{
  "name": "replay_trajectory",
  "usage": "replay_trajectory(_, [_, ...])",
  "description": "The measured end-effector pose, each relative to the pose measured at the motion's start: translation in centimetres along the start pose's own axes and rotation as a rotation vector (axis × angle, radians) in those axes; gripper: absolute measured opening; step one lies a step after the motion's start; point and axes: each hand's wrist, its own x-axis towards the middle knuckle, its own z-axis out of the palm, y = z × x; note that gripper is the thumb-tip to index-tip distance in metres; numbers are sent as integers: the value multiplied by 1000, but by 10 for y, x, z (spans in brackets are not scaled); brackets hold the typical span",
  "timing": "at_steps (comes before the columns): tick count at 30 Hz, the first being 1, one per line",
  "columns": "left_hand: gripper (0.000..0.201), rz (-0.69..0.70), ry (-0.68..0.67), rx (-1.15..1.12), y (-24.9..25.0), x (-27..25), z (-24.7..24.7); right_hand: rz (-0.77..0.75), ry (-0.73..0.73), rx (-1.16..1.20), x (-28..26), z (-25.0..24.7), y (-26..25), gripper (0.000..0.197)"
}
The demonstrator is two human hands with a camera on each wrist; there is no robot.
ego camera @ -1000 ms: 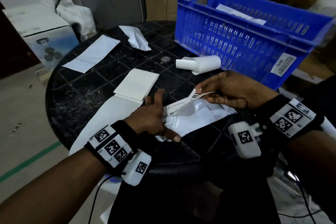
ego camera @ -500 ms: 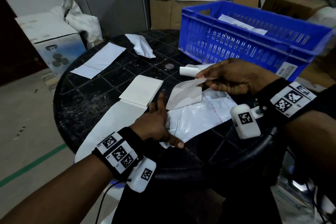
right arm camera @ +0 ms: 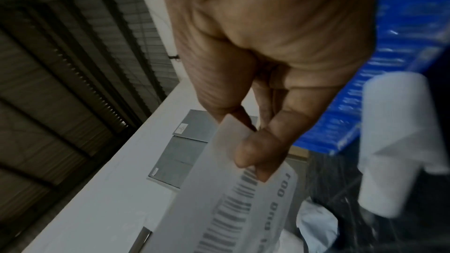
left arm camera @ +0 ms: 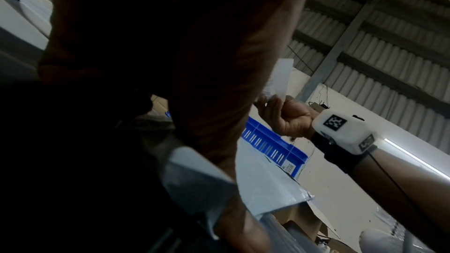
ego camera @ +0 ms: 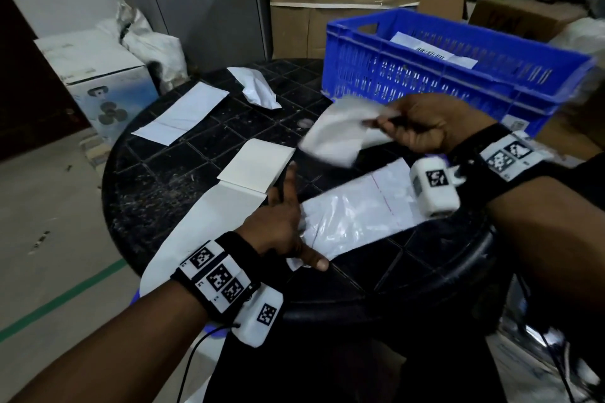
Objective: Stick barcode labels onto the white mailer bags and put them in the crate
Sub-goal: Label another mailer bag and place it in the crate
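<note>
A white mailer bag (ego camera: 357, 213) lies flat near the front edge of the black round table (ego camera: 157, 193). My left hand (ego camera: 288, 222) rests on its left end, index finger straight and thumb spread on the plastic. My right hand (ego camera: 379, 123) hovers above the table before the blue crate (ego camera: 458, 88) and pinches a barcode label (ego camera: 337, 132) by one end. In the right wrist view, thumb and fingers (right arm camera: 253, 153) pinch the label (right arm camera: 238, 199), bars showing. The left wrist view shows the label (left arm camera: 277, 82) standing up from the right hand (left arm camera: 287, 118). A labelled bag (ego camera: 432, 51) lies in the crate.
A white label roll (right arm camera: 394, 141) lies beside the crate. A square white pad (ego camera: 257, 163), a long white strip (ego camera: 203, 232), a flat sheet (ego camera: 181, 118) and a crumpled bag (ego camera: 255, 90) lie on the table's left half. Cardboard boxes (ego camera: 327, 3) stand behind.
My right hand has lifted the label up and away from the bag, towards the crate. The bag has settled flat. My left hand has stayed on the bag's left end.
</note>
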Motion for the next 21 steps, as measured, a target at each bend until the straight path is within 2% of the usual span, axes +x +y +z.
replay_trajectory(4, [178,-47,-18,-39,-3,-1,1,-174,67,-76,-7,-11,-29,14])
replay_trajectory(7, [177,-50,-18,-77,-3,-1,-3,-290,56,-222,-16,-6,-5,9])
replay_trajectory(9, [166,-22,31,-95,-2,-4,-13,-316,37,-276,-22,-2,22,18])
replay_trajectory(10, [152,10,66,-121,-2,-6,-19,-319,29,-279,-25,-1,35,24])
replay_trajectory(12, [96,106,94,-236,-3,-14,-33,-345,16,-249,-32,0,56,35])
replay_trajectory(13, [71,134,73,-347,-2,-19,-40,-365,5,-227,-35,0,64,40])
replay_trajectory(14, [58,142,29,-502,0,-24,-45,-387,-9,-214,-39,1,71,44])
replay_trajectory(15, [53,116,0,-663,4,-28,-49,-407,-22,-219,-43,2,76,47])
replay_trajectory(17, [40,45,29,-937,15,-34,-51,-428,-35,-247,-50,4,85,50])
replay_trajectory(21, [19,-31,177,-1137,34,-27,-46,-445,-37,-295,-62,6,98,54])
